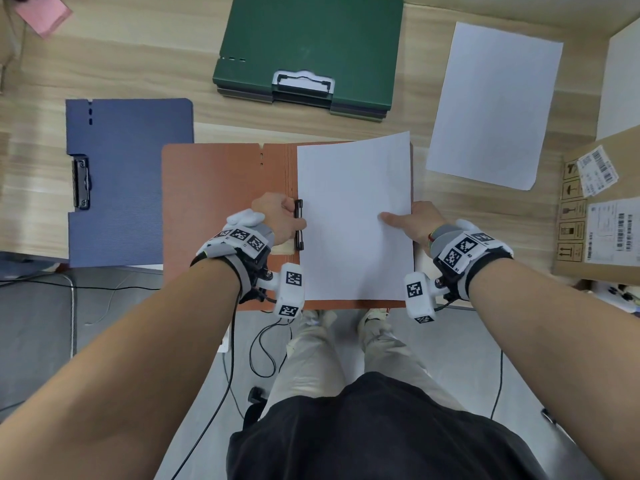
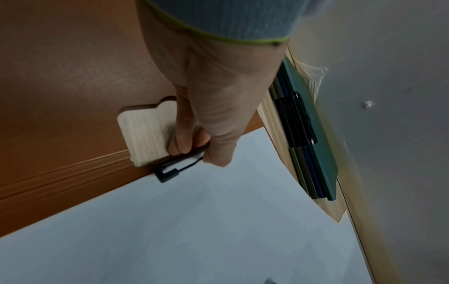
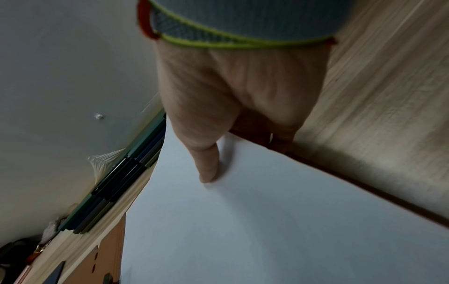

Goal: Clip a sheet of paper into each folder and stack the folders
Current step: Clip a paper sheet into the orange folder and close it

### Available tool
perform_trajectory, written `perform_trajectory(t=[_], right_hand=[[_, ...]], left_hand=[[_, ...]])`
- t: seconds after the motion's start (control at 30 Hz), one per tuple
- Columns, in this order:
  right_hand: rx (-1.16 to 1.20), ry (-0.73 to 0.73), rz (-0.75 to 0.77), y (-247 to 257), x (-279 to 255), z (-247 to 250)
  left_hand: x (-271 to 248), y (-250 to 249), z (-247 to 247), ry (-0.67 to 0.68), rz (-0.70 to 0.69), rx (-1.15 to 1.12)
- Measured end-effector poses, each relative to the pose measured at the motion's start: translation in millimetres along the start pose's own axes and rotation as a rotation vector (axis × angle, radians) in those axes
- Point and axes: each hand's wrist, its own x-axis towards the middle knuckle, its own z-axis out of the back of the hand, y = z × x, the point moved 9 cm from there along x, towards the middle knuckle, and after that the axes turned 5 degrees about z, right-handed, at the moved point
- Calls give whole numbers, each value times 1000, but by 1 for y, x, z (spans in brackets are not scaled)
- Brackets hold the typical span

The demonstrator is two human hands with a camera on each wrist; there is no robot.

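Open orange folder (image 1: 221,188) on the bench (image 1: 145,74). Left hand (image 1: 277,220) pinches the black clip (image 1: 298,225) at the spine, likely holding it raised; right hand (image 1: 412,221), thumb on top, pinches the sheet (image 1: 353,209) toward it.

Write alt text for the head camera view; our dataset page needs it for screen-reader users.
Seen from above, a person's left hand pinches the black clip of an open orange folder while the right hand holds a white sheet on it. Beyond lie a blue folder, a green-topped stack of folders and a loose sheet.
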Motion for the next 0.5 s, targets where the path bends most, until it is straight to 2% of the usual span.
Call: perform_trajectory(t=[0.2, 0.5], right_hand=[[-87, -29, 9, 4, -1, 1], [-89, -23, 16, 5, -3, -1]], left_hand=[[1, -1, 0, -7, 5, -11], [2, -1, 0, -35, -1, 63]])
